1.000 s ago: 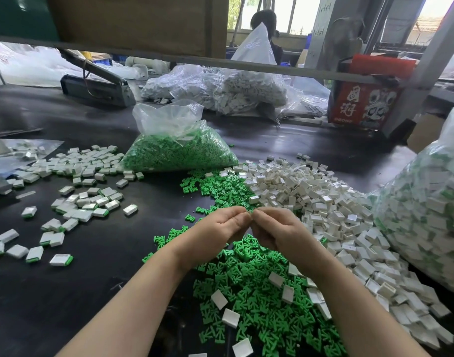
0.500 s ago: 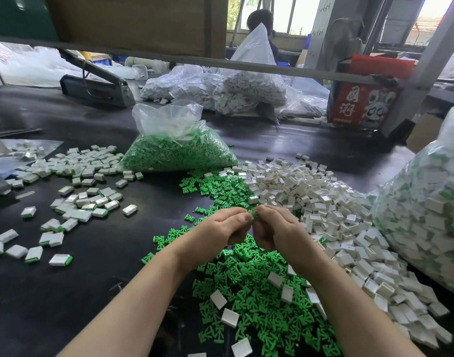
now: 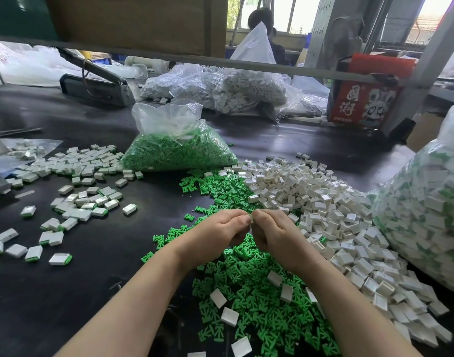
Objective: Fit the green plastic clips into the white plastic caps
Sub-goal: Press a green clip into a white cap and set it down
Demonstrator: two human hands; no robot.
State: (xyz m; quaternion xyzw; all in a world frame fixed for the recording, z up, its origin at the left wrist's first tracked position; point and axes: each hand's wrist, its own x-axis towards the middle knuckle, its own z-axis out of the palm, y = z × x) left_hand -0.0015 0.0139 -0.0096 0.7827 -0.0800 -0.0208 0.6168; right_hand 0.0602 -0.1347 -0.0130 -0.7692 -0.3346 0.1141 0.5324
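Both hands meet above the near end of the loose green clips (image 3: pixel 251 292), fingertips pressed together around one small part (image 3: pixel 251 218) of which only a pale sliver shows between them; whether it is a cap, a clip or the two joined cannot be told. The left hand (image 3: pixel 220 234) has its fingers curled inward with the thumb laid along the top, pinching the part from its side. The right hand (image 3: pixel 275 233) is curled in the same way and pinches it from the other side, its knuckles turned toward the camera. The green clips lie spread on the dark bench (image 3: pixel 66 305) beneath the wrists and forearms, with a few white caps lying on top of them. The main heap of white plastic caps (image 3: pixel 331 215) lies just right of the hands and runs on toward a large clear bag of finished pieces (image 3: pixel 426 215) at the right edge. Behind the hands, farther along the bench, a clear bag of green clips (image 3: pixel 177 150) lies slumped with its mouth gathered upward. To the left, white caps with green showing at one edge (image 3: pixel 79 199) lie scattered in loose groups, well apart from the hands. Farther back are clear bags of white parts (image 3: pixel 236 91) and a red printed carton (image 3: pixel 362 101).
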